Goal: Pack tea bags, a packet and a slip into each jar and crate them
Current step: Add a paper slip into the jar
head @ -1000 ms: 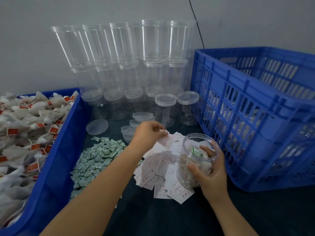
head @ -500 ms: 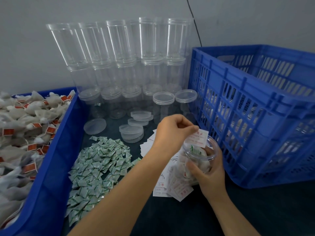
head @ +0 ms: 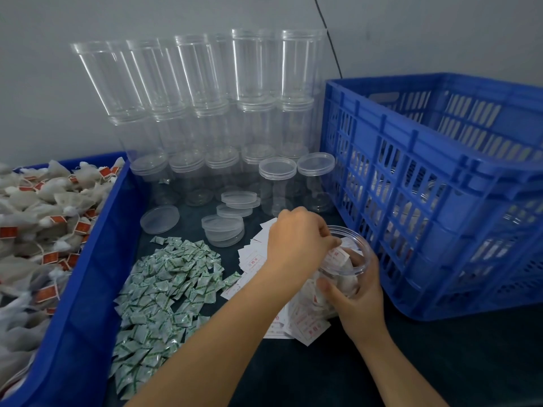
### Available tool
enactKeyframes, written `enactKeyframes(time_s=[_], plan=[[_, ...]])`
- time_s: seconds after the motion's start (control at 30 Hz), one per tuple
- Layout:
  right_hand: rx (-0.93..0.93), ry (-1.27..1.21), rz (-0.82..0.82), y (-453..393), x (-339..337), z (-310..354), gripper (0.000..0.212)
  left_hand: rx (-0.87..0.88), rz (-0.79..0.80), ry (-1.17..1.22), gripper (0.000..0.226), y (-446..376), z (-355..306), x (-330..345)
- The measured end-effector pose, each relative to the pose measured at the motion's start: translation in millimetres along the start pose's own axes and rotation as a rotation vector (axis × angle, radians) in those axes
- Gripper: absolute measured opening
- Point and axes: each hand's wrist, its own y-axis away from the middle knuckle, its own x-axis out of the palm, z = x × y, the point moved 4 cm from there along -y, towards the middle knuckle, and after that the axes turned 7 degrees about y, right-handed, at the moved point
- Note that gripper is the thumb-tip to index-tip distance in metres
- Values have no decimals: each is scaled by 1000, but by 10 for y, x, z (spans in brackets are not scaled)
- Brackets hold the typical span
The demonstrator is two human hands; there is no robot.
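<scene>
**One slip going into the jar by the crate**

Heaps of tea bags (head: 44, 224) fill the blue bin (head: 88, 289) at far left — far too many to count, each with a red tag. Beside the bin, on the dark table (head: 440, 362), a spread of small green-and-white packets (head: 170, 283) lies loose, again past counting. Behind them stand stacks of clear empty jars (head: 205, 92) against the wall, roughly five columns across the front; two lidded ones stand at the front right. About six loose lids (head: 223, 227) rest on the table, one apart and the others piled.

Next come the white slips (head: 252, 259), a fanned pile partly hidden by the arms. The left hand (head: 299, 242) is curled over the mouth of the jar (head: 349, 259), fingertips pinching one slip (head: 338, 255) at the rim. The right hand (head: 355, 301) wraps the jar's wall, holding it tilted toward the person, just beside the blue crate (head: 426, 201).

To do this well, I judge the slip should go down flat along the inner wall, print outward, over the tea bags already inside — and be let go only once it is below the rim, so it does not spring out. Whether a packet is already in the jar cannot be told.
</scene>
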Motion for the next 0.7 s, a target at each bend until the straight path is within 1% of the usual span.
enactKeyframes(time_s=[0.1, 0.17, 0.27, 0.37, 0.47, 0.5, 0.57, 0.63, 0.7], plan=[[-3, -9, -6, 9, 7, 16, 91, 117, -15, -293, 27, -29, -42, -17], [-4, -7, 0, 14, 9, 36, 93, 165, -5, -408, 27, -43, -82, -12], [-9, 0, -3, 13, 3, 57, 87, 202, 22, -471, 27, -67, -118, 5], [7, -4, -7, 11, -1, 49, 85, 237, 11, -433, 28, -54, -114, -16], [14, 6, -18, 11, -5, 34, 85, 256, -59, -314, 34, -4, -94, -101], [13, 14, -16, 11, -3, 30, 85, 246, -85, -233, 39, 14, -62, -134], [23, 29, -14, 15, -7, 29, 86, 201, -133, 11, 55, 79, 62, -192], [43, 33, -14, 20, -16, 47, 90, 132, -104, 288, 78, 197, 259, -175], [60, 57, -9, 22, -16, 74, 92, 60, 32, 454, 96, 342, 480, -24]])
